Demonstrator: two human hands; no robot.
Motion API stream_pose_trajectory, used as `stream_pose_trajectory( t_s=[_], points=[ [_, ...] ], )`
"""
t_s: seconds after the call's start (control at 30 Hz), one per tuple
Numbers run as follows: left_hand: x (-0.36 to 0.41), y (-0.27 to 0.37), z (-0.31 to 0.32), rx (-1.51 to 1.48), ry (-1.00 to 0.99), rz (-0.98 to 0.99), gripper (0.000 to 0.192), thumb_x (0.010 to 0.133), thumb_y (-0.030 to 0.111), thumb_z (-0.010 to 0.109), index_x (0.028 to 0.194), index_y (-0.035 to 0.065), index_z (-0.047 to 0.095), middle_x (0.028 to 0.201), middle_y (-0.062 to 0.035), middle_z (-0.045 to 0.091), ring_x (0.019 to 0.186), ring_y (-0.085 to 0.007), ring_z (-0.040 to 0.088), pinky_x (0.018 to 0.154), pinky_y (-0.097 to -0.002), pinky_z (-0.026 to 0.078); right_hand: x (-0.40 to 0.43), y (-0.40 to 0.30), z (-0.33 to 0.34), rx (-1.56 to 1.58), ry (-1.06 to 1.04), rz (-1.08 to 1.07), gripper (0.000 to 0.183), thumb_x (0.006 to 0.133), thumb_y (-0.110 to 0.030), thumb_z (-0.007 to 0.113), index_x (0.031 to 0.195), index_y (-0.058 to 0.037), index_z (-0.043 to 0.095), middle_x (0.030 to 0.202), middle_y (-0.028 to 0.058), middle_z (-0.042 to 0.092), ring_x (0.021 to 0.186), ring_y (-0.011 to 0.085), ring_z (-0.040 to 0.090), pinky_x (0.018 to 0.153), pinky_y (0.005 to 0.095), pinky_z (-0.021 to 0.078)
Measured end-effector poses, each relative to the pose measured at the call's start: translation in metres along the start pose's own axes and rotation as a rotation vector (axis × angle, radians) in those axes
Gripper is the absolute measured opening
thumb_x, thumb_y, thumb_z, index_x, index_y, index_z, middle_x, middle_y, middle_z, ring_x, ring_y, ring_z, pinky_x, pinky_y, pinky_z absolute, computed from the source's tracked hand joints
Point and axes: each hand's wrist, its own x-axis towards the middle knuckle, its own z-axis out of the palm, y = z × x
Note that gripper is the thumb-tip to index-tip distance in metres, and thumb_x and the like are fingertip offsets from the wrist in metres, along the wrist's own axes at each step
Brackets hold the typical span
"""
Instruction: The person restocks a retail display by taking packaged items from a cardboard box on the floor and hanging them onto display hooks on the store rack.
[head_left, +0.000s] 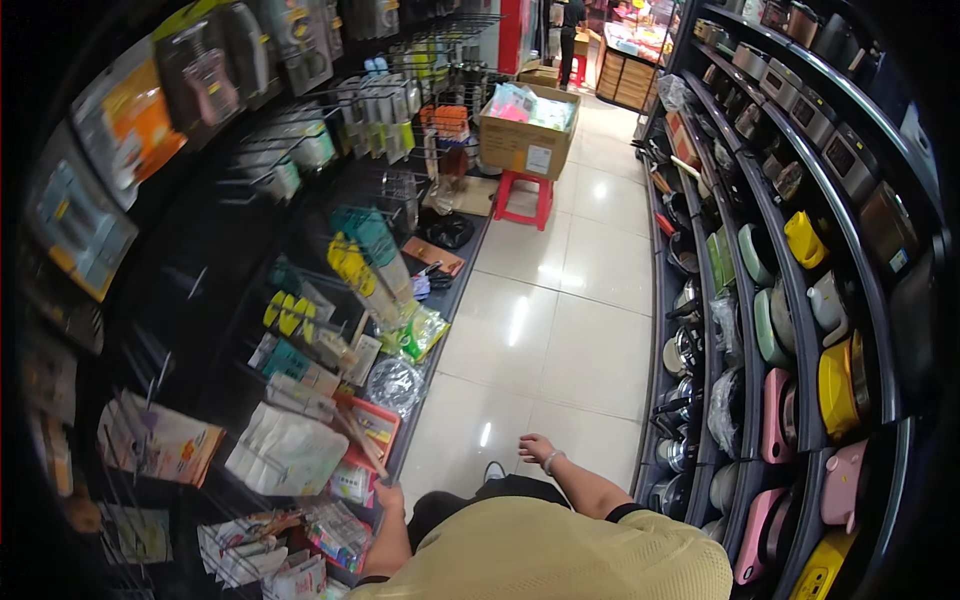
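My left hand (389, 496) is low beside the left-hand display, its fingers closed around the near end of a slim wooden rod (367, 444). The rod's far end reaches over a red-orange tray (387, 421) on the bottom shelf. A white packaged item (287, 451) and a pink-and-white packet (351, 482) lie near this hand. Over the tiled floor, my right hand (537, 448) hangs in the air with nothing in it, fingers apart and a bracelet on the wrist.
Hooks with packaged goods (161, 441) line the left. A cardboard box (529, 139) of packets sits on a red stool (525, 199) in the aisle. Shelves (810, 442) of pans and small appliances run along the right. A person (571, 37) stands at the far end.
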Motion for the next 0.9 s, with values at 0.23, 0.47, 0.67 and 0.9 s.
stream_pose_trajectory(
  t_s=[0.23, 0.47, 0.67, 0.9],
  points=[
    [0.020, 0.066, 0.061, 0.269, -0.042, 0.042, 0.049, 0.062, 0.010, 0.060, 0.106, 0.0005, 0.041, 0.082, -0.0144, 0.054, 0.068, -0.0231, 0.056, 0.055, -0.0337, 0.045, 0.016, -0.080, -0.017, 0.275, -0.084, 0.021, 0.027, 0.080, -0.015, 0.055, 0.105, -0.0076, 0.050, 0.091, 0.0049, 0.056, 0.079, 0.0151, 0.057, 0.070, 0.0302, 0.0474],
    [0.067, 0.162, 0.116, 0.541, -0.560, -0.169, 0.044, 0.061, 0.009, 0.058, 0.103, -0.0001, 0.048, 0.105, -0.0211, 0.052, 0.099, -0.0337, 0.051, 0.084, -0.0373, 0.042, 0.068, -0.125, -0.089, 0.746, 0.147, 0.045, 0.028, 0.081, -0.010, 0.050, 0.109, -0.0077, 0.047, 0.096, 0.0083, 0.054, 0.088, 0.0227, 0.055, 0.073, 0.0353, 0.0470],
    [0.156, 0.310, 0.244, 0.605, -0.772, 0.075, 0.035, 0.070, 0.019, 0.048, 0.097, -0.0014, 0.056, 0.112, -0.0225, 0.049, 0.105, -0.0320, 0.048, 0.085, -0.0390, 0.041, 0.100, -0.118, -0.203, 0.625, 0.651, 0.182, 0.024, 0.078, -0.007, 0.045, 0.102, -0.0095, 0.045, 0.086, 0.0107, 0.050, 0.076, 0.0254, 0.056, 0.055, 0.0361, 0.0486],
    [0.182, 0.531, 0.398, 0.341, -0.660, 0.796, 0.036, 0.067, 0.006, 0.051, 0.103, 0.0026, 0.048, 0.097, -0.0227, 0.052, 0.095, -0.0374, 0.048, 0.083, -0.0410, 0.039, 0.138, -0.221, -0.238, 0.886, 0.885, -0.085, 0.029, 0.079, -0.008, 0.042, 0.107, -0.0095, 0.043, 0.088, 0.0111, 0.050, 0.072, 0.0238, 0.056, 0.051, 0.0312, 0.0463]
  ],
)
